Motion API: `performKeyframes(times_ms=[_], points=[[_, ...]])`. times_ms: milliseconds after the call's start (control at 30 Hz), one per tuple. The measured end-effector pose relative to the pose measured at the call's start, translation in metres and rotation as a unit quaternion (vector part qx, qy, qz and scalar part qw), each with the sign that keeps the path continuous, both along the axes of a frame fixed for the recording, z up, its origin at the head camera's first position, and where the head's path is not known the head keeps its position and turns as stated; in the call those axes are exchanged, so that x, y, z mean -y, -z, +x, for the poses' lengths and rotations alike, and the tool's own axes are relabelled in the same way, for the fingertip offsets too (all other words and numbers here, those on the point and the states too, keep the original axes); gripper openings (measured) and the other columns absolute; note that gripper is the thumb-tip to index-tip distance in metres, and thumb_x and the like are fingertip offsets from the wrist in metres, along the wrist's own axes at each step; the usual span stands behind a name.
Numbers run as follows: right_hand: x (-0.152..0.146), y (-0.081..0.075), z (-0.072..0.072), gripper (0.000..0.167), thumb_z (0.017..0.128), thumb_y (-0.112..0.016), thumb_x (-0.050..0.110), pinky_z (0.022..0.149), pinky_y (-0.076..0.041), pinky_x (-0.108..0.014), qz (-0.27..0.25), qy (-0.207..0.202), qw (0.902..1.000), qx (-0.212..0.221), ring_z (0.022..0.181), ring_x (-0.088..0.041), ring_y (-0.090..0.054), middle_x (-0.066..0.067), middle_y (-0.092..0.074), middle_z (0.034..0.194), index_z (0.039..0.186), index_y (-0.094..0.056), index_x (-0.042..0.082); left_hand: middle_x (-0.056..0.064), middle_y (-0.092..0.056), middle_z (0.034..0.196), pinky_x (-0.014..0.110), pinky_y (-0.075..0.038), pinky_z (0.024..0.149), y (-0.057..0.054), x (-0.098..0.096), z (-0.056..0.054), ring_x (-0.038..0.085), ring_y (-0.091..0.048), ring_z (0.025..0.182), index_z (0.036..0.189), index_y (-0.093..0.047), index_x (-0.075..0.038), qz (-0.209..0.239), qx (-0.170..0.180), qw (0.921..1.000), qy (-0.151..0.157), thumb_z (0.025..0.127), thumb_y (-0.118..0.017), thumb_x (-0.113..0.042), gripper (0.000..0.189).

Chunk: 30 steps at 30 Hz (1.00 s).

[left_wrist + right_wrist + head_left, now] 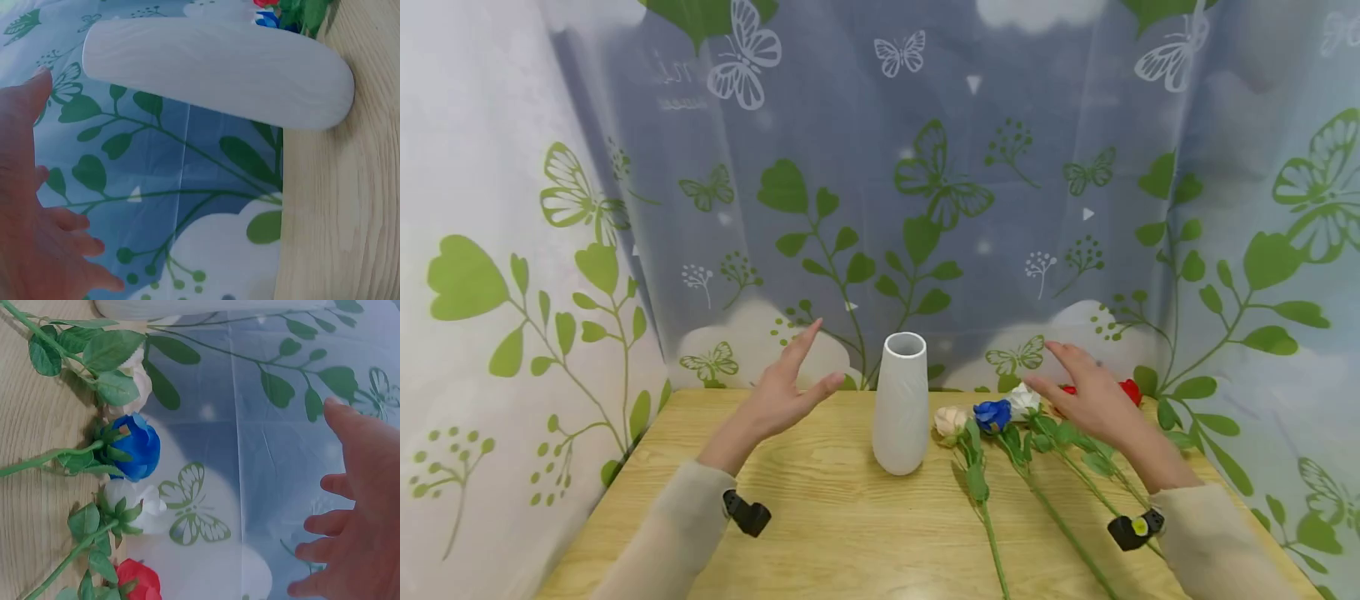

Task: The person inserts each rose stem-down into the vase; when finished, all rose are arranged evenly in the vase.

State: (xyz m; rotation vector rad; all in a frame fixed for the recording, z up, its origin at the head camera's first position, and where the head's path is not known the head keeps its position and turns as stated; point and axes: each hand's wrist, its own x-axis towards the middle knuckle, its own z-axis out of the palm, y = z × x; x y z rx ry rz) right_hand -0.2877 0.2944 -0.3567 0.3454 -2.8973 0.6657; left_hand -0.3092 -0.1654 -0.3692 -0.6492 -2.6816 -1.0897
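A smooth white vase (900,417) stands upright near the middle of the far part of a pale wood-grain table (820,517). Its long axis is vertical, its round open mouth faces up, and its body widens from the mouth toward the rounded base.

The left hand (782,396) is raised to the left of the vase, apart from it, with fingers extended and thumb spread toward the vase; it holds nothing. The right hand (1090,396) is raised on the right, fingers extended toward the far side and thumb pointing left, also holding nothing. The right wrist view shows it apart from the flowers.

Right of the vase lie artificial roses with green stems and leaves: a cream rose (951,423) just beside the vase, then a deep blue rose (992,415), then a white rose (1024,402). Their blooms point to the far edge and their long stems run toward the near right, the cream one's most nearly straight toward the near side. Farther right, red petals (1131,390) show on both sides of the right hand; whether they belong to one bloom cannot be told.

Behind hangs a grey-blue and white curtain (850,125) printed with green leaves and butterflies.
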Motion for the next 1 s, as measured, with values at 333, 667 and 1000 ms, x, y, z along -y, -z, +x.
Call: performKeyframes(times_ms=[333,667,1000], points=[[-0.043,0.003,0.009,0.077,0.109,-0.051,0.055,0.098,-0.053,-0.066,-0.086,0.040,0.9954,0.005,0.135,-0.052,-0.056,-0.034,-0.048,0.156,0.164,-0.036,0.004,0.015,-0.025,0.174,0.071,-0.039,0.116,0.006,-0.025,-0.008,0.047,-0.036,0.154,0.170,-0.013,-0.041,0.092,0.038,0.9943,0.040,0.097,-0.068,-0.062,0.094],[-0.101,0.028,0.019,0.063,0.106,-0.062,0.046,0.075,-0.057,-0.021,-0.158,0.082,0.9840,-0.009,0.090,0.016,-0.062,-0.018,-0.074,0.130,0.148,-0.058,-0.001,0.017,-0.025,0.174,0.061,-0.031,0.126,0.016,-0.055,-0.016,0.043,-0.032,0.157,0.171,-0.017,-0.032,0.180,0.103,0.9726,0.105,0.094,-0.076,-0.055,0.100],[-0.154,0.053,0.028,0.033,0.107,-0.062,0.011,0.075,-0.063,-0.022,-0.393,0.020,0.9170,0.066,0.089,0.001,-0.075,0.028,-0.073,0.103,0.114,-0.068,0.043,0.016,-0.023,0.175,0.056,-0.032,0.127,0.023,-0.070,-0.021,0.038,-0.025,0.161,0.171,-0.018,-0.027,0.200,0.103,0.9661,0.126,0.098,-0.078,-0.038,0.095]])
